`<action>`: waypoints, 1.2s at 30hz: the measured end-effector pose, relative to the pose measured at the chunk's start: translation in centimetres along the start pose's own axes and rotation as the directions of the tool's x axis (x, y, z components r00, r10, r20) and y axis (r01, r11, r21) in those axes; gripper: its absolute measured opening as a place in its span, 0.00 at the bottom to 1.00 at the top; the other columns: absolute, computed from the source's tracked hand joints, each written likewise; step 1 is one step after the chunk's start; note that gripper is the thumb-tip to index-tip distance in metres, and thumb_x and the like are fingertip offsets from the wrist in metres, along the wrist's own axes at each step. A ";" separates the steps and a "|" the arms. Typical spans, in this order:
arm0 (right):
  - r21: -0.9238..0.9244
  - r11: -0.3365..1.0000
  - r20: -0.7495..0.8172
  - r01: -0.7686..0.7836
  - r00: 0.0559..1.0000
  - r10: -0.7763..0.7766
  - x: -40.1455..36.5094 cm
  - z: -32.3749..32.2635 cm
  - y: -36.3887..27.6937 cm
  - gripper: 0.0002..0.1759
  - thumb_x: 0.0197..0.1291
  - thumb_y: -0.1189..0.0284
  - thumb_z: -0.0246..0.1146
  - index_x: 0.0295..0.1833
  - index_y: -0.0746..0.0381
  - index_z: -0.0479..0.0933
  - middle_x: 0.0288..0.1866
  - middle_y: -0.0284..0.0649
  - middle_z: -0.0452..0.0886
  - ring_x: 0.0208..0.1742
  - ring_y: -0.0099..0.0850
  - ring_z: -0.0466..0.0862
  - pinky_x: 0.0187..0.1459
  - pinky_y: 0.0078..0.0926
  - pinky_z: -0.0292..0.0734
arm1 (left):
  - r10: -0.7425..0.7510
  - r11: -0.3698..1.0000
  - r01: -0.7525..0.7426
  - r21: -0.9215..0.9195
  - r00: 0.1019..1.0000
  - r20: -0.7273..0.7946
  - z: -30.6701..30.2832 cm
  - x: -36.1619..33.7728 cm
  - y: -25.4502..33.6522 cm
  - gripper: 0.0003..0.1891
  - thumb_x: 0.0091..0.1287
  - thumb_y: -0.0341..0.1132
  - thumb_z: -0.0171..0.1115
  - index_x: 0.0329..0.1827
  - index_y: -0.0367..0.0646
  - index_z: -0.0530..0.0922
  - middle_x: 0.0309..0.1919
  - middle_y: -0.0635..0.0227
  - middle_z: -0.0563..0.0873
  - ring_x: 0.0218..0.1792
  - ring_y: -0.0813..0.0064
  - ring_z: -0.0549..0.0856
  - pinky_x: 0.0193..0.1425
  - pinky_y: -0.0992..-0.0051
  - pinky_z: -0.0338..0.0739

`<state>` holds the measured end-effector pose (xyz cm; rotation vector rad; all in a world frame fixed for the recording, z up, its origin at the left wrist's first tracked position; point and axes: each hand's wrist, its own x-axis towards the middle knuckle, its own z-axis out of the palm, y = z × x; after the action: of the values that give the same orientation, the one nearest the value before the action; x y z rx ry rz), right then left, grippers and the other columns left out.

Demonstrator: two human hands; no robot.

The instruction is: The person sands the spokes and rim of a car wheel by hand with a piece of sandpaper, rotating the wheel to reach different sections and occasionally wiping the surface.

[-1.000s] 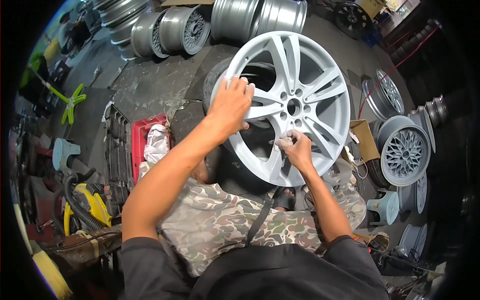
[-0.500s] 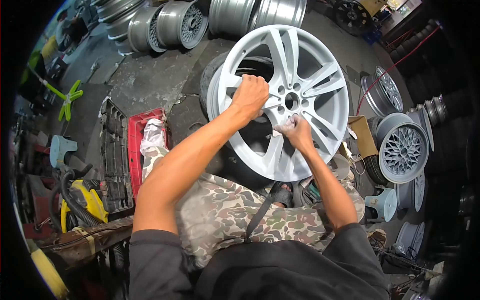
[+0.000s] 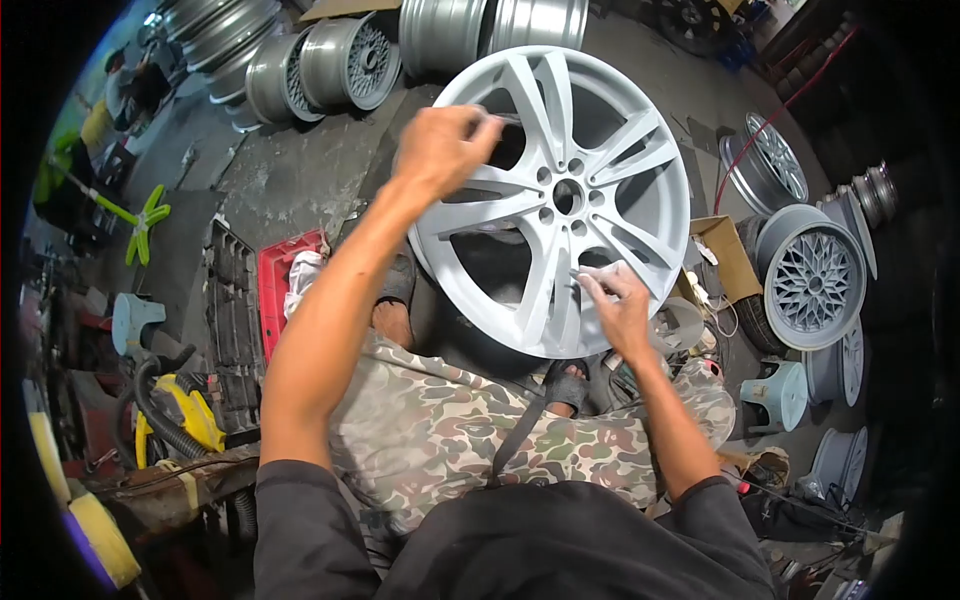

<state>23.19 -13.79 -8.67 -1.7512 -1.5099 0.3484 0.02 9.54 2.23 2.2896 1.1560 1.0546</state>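
A large light-grey wheel rim (image 3: 640,235) with paired spokes lies tilted in front of my knees. Over its upper left edge is my left hand (image 3: 445,148), fingers curled together and slightly blurred; whatever they may hold is hidden. My right hand (image 3: 612,292) is at the lower right spokes, thumb and fingertips pinched close to a spoke. Something small and pale seems to be between them, too small to name. The round centre hole and several bolt holes of the rim show between the two hands.
Bare rims (image 3: 350,65) stand at the top. More rims (image 3: 815,280) and a light-blue stool (image 3: 775,398) are on the right. To the left are a red tray (image 3: 275,290), a green star-shaped stand (image 3: 145,222) and a yellow machine (image 3: 190,410). A person (image 3: 130,85) sits far left.
My left hand has moved up and left, from the spokes to the rim's outer edge. My right hand has shifted down and slightly right. The rim has turned and now leans differently.
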 end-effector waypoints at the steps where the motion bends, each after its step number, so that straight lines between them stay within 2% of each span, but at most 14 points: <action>1: -0.172 0.978 -0.029 0.122 0.991 -0.128 -0.8 0.7 -0.2 0.07 0.68 0.73 0.70 0.47 0.65 0.88 0.40 0.45 0.84 0.37 0.33 0.84 0.39 0.31 0.79 | -0.027 0.998 0.032 0.059 0.997 -0.077 -0.8 0.1 -1.5 0.17 0.71 0.49 0.66 0.39 0.44 0.91 0.27 0.54 0.90 0.29 0.52 0.89 0.37 0.57 0.81; 3: -0.046 0.973 -0.040 0.225 0.973 -0.227 -4.7 3.6 -1.0 0.09 0.65 0.76 0.70 0.49 0.65 0.87 0.48 0.48 0.83 0.44 0.45 0.83 0.45 0.42 0.80 | -0.062 0.997 0.068 0.034 0.988 -0.141 -3.2 -0.1 -3.6 0.17 0.71 0.47 0.67 0.39 0.40 0.90 0.27 0.55 0.90 0.28 0.60 0.90 0.37 0.62 0.81; 6: -0.230 0.926 -0.065 0.298 0.945 -0.320 -9.0 6.1 -2.9 0.10 0.62 0.75 0.70 0.49 0.63 0.87 0.52 0.45 0.84 0.51 0.44 0.81 0.51 0.41 0.76 | -0.206 0.977 0.197 -0.080 0.969 -0.134 -5.2 0.0 -7.3 0.18 0.73 0.47 0.64 0.43 0.39 0.91 0.31 0.57 0.92 0.34 0.66 0.92 0.44 0.66 0.82; 9: -0.376 0.896 -0.089 0.237 0.953 -0.289 -5.5 5.5 -1.0 0.12 0.64 0.74 0.69 0.52 0.63 0.88 0.51 0.44 0.84 0.51 0.45 0.80 0.52 0.44 0.73 | -0.258 0.965 0.251 -0.076 0.959 -0.115 -4.6 0.2 -9.5 0.21 0.72 0.50 0.64 0.43 0.39 0.91 0.34 0.57 0.93 0.38 0.63 0.93 0.47 0.65 0.82; 11: -0.420 0.889 -0.127 0.184 0.958 -0.259 -0.4 5.3 0.5 0.11 0.67 0.73 0.67 0.51 0.63 0.88 0.48 0.44 0.84 0.51 0.46 0.78 0.51 0.44 0.71 | -0.243 0.970 0.243 -0.027 0.970 0.011 -3.3 0.5 -10.5 0.22 0.75 0.50 0.66 0.50 0.36 0.89 0.34 0.63 0.92 0.31 0.80 0.86 0.39 0.78 0.79; 15: -0.304 0.909 -0.077 0.286 0.943 -0.323 3.3 4.7 2.7 0.10 0.67 0.71 0.67 0.47 0.64 0.88 0.47 0.44 0.83 0.53 0.44 0.78 0.52 0.45 0.72 | -0.303 0.949 0.289 0.127 0.946 0.111 -2.0 -0.1 -8.8 0.29 0.72 0.59 0.65 0.48 0.34 0.89 0.34 0.56 0.92 0.33 0.70 0.91 0.41 0.69 0.83; 18: -0.225 0.902 -0.025 0.369 0.923 -0.384 -1.7 4.8 1.0 0.08 0.63 0.75 0.69 0.47 0.64 0.86 0.48 0.45 0.82 0.47 0.46 0.79 0.48 0.43 0.73 | -0.284 0.939 0.236 0.250 0.943 0.176 -2.1 -0.3 -8.4 0.32 0.72 0.61 0.64 0.45 0.33 0.89 0.33 0.51 0.92 0.33 0.64 0.93 0.42 0.66 0.83; 20: -0.187 0.887 0.085 0.423 0.906 -0.414 -7.2 4.4 -0.2 0.06 0.60 0.76 0.72 0.42 0.62 0.84 0.47 0.44 0.80 0.43 0.44 0.79 0.45 0.42 0.73 | -0.341 0.923 0.264 0.280 0.899 0.275 -2.6 -0.5 -7.6 0.35 0.72 0.63 0.61 0.46 0.32 0.89 0.35 0.45 0.92 0.40 0.50 0.93 0.49 0.56 0.84; 24: -0.168 0.876 0.289 0.452 0.872 -0.395 -12.2 1.2 -2.1 0.12 0.60 0.75 0.72 0.50 0.60 0.88 0.46 0.42 0.81 0.43 0.41 0.79 0.46 0.40 0.74 | -0.405 0.913 0.388 0.127 0.822 0.400 -3.2 -1.1 -7.0 0.35 0.74 0.63 0.61 0.44 0.30 0.89 0.26 0.56 0.89 0.25 0.67 0.89 0.34 0.66 0.81; 28: -0.093 0.968 0.113 0.233 0.968 -0.223 -8.7 -2.0 -0.3 0.06 0.65 0.73 0.70 0.45 0.61 0.89 0.43 0.45 0.81 0.43 0.42 0.82 0.46 0.41 0.78 | -0.350 0.931 0.348 0.108 0.770 0.534 -3.1 -2.6 -8.1 0.33 0.74 0.62 0.63 0.46 0.32 0.90 0.26 0.61 0.88 0.23 0.73 0.86 0.28 0.71 0.80; 30: -0.241 0.940 0.098 0.241 0.970 -0.223 -5.7 -4.1 2.8 0.09 0.67 0.72 0.68 0.50 0.61 0.88 0.42 0.47 0.79 0.45 0.46 0.82 0.46 0.44 0.79 | -0.318 0.941 0.323 0.102 0.740 0.592 -2.9 -3.7 -8.7 0.32 0.75 0.61 0.62 0.48 0.33 0.90 0.27 0.60 0.89 0.26 0.71 0.88 0.32 0.69 0.82; 33: -0.406 0.913 -0.064 0.052 0.994 -0.085 -1.1 -5.9 7.7 0.12 0.71 0.70 0.64 0.51 0.65 0.88 0.43 0.52 0.80 0.46 0.51 0.82 0.49 0.47 0.79 | -0.270 0.957 0.281 0.067 0.785 0.558 -2.5 -5.9 -8.7 0.32 0.79 0.59 0.58 0.51 0.31 0.88 0.35 0.56 0.92 0.36 0.68 0.89 0.45 0.65 0.83; 34: -0.441 0.897 -0.156 0.033 0.981 -0.113 0.1 -5.8 9.9 0.12 0.72 0.69 0.64 0.49 0.66 0.88 0.44 0.54 0.81 0.47 0.53 0.83 0.50 0.49 0.78 | -0.257 0.951 0.309 -0.012 0.810 0.528 -1.9 -6.9 -9.2 0.35 0.79 0.61 0.56 0.48 0.29 0.88 0.30 0.53 0.90 0.29 0.65 0.90 0.36 0.64 0.84; 36: -0.444 0.894 -0.162 -0.055 0.986 -0.020 1.2 -5.2 12.8 0.13 0.73 0.68 0.63 0.47 0.67 0.87 0.46 0.55 0.83 0.49 0.54 0.84 0.53 0.50 0.78 | -0.176 0.980 0.198 -0.003 0.876 0.450 -1.1 -8.8 -9.6 0.36 0.82 0.59 0.50 0.45 0.25 0.84 0.29 0.44 0.88 0.31 0.55 0.91 0.44 0.58 0.83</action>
<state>36.04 -14.47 -13.93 -2.0895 -1.5372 -0.1518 -9.27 8.20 -6.84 2.1674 1.1101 0.4386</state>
